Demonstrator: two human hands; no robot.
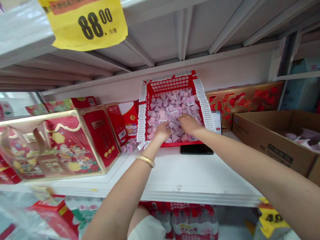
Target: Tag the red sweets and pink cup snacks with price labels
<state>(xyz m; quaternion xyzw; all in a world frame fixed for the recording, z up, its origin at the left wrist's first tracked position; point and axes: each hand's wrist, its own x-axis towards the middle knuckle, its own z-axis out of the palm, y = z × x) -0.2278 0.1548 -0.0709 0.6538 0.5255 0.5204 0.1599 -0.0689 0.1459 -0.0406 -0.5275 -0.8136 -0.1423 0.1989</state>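
Both my arms reach into a red plastic basket [196, 97] filled with small pink lidded cups [172, 98]. My left hand [163, 131], below a gold bangle [145, 160] on the wrist, bends its fingers in among the cups. To its right, my right hand [188, 124] has its fingers curled down close to the left fingertips. Each hand appears closed on a small pink cup, though neighbouring cups partly hide the fingertips. Strips of white barcode labels [203, 102] hang along the basket's rim. A few cups carry a white barcode sticker.
A black phone [196, 150] lies on the white shelf [177, 173] before the basket. Red gift boxes [99, 136] stand left, with loose cups [129, 146] beside them. On the right is an open cardboard carton [271, 147] holding pink packs. A shelf with a yellow price tag [91, 24] hangs overhead.
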